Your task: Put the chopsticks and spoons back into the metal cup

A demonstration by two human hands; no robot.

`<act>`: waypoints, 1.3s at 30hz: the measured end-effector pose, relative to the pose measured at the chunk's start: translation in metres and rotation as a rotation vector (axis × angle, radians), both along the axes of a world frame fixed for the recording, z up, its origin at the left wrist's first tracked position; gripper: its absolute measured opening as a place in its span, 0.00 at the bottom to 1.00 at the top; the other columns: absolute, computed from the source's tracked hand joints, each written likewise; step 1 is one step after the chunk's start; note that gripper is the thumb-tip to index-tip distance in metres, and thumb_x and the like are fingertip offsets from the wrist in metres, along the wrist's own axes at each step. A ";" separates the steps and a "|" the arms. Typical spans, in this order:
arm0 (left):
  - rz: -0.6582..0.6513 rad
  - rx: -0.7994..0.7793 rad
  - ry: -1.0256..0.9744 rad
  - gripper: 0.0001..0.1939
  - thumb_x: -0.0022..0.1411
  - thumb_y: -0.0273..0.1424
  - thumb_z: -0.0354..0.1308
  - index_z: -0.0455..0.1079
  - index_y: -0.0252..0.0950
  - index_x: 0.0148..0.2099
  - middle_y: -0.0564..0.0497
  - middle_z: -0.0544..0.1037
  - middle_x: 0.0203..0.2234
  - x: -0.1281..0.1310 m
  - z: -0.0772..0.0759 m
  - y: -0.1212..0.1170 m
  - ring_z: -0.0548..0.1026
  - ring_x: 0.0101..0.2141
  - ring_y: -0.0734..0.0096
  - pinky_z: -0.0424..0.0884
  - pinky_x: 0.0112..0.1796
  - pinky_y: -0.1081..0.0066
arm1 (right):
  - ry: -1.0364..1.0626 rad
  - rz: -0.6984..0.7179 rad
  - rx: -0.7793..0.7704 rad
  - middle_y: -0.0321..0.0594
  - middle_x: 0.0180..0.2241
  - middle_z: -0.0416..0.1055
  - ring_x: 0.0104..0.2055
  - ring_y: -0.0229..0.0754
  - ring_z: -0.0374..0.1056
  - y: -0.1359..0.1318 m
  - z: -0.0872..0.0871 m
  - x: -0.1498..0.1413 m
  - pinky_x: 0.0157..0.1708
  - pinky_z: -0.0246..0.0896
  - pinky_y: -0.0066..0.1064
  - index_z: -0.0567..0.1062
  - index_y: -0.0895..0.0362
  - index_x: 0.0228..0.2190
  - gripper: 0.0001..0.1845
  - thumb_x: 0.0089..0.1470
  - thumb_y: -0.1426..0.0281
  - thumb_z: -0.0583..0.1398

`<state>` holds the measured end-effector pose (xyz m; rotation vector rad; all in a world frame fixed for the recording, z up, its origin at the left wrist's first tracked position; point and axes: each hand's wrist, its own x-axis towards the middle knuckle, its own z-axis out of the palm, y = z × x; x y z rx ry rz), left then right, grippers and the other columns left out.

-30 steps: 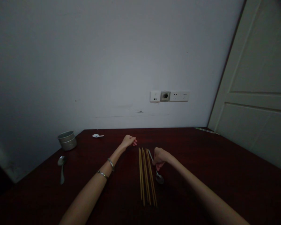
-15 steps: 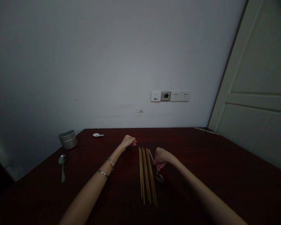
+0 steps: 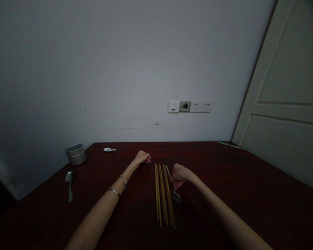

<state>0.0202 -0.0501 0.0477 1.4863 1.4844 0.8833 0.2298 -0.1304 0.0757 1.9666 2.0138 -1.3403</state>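
Several wooden chopsticks (image 3: 162,198) lie side by side on the dark red table, pointing away from me. Just right of them is a metal spoon (image 3: 176,198), its bowl toward me and its handle end showing beside the far chopstick tips. My right hand (image 3: 179,175) is closed on the middle of that spoon's handle, which the fingers partly hide. Left of the far chopstick ends, my left hand (image 3: 143,157) rests with its fingers curled in. Nothing shows in it. Two bracelets (image 3: 119,187) circle the left forearm.
At the table's left edge stands a grey metal cup (image 3: 76,155). A second metal spoon (image 3: 70,186) lies in front of it, and a white spoon (image 3: 109,149) lies farther back. Behind the table (image 3: 224,194) rises a wall with sockets (image 3: 200,106); a door (image 3: 284,100) is at right.
The spoon's bowl has shifted slightly left, closer to the chopsticks, with my right hand still on its handle. My left hand has drawn back very slightly to the left.
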 end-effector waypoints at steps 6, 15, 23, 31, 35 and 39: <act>0.020 -0.035 0.038 0.14 0.55 0.29 0.48 0.69 0.28 0.23 0.49 0.73 0.15 0.003 0.004 -0.004 0.67 0.16 0.80 0.58 0.21 0.78 | 0.053 0.025 0.017 0.41 0.12 0.70 0.18 0.37 0.69 0.003 -0.009 0.003 0.17 0.63 0.19 0.67 0.63 0.08 0.14 0.40 0.80 0.58; 0.005 -0.015 0.040 0.13 0.54 0.29 0.49 0.69 0.29 0.23 0.49 0.74 0.16 0.002 0.002 -0.005 0.68 0.16 0.79 0.57 0.20 0.79 | 0.163 0.018 0.018 0.38 0.11 0.68 0.15 0.34 0.67 0.004 0.000 0.016 0.17 0.63 0.19 0.69 0.63 0.12 0.13 0.42 0.72 0.61; -0.003 -0.014 0.046 0.13 0.53 0.29 0.49 0.69 0.29 0.22 0.49 0.73 0.15 0.003 0.001 -0.004 0.67 0.16 0.79 0.57 0.20 0.78 | 0.168 0.037 -0.024 0.38 0.10 0.68 0.14 0.33 0.67 0.000 -0.005 0.020 0.17 0.63 0.18 0.68 0.63 0.11 0.16 0.46 0.72 0.59; -0.019 -0.031 0.051 0.13 0.55 0.27 0.47 0.68 0.28 0.23 0.50 0.72 0.14 0.003 0.001 -0.001 0.67 0.15 0.80 0.56 0.19 0.79 | 0.155 0.029 -0.041 0.38 0.09 0.67 0.15 0.34 0.67 -0.010 -0.002 0.009 0.18 0.64 0.19 0.67 0.63 0.11 0.17 0.49 0.76 0.55; -0.018 -0.034 0.080 0.14 0.56 0.27 0.47 0.69 0.28 0.24 0.50 0.73 0.15 0.002 -0.001 0.001 0.68 0.16 0.81 0.57 0.20 0.80 | 0.149 0.028 -0.055 0.39 0.10 0.68 0.16 0.35 0.68 -0.010 -0.002 0.007 0.20 0.66 0.20 0.67 0.63 0.12 0.17 0.50 0.77 0.54; -0.017 -0.037 0.092 0.14 0.56 0.28 0.47 0.70 0.27 0.25 0.49 0.74 0.16 0.002 -0.002 0.003 0.68 0.16 0.81 0.57 0.20 0.80 | 0.154 0.028 -0.073 0.38 0.09 0.67 0.15 0.34 0.67 -0.009 -0.005 0.006 0.20 0.66 0.20 0.68 0.64 0.13 0.16 0.50 0.77 0.53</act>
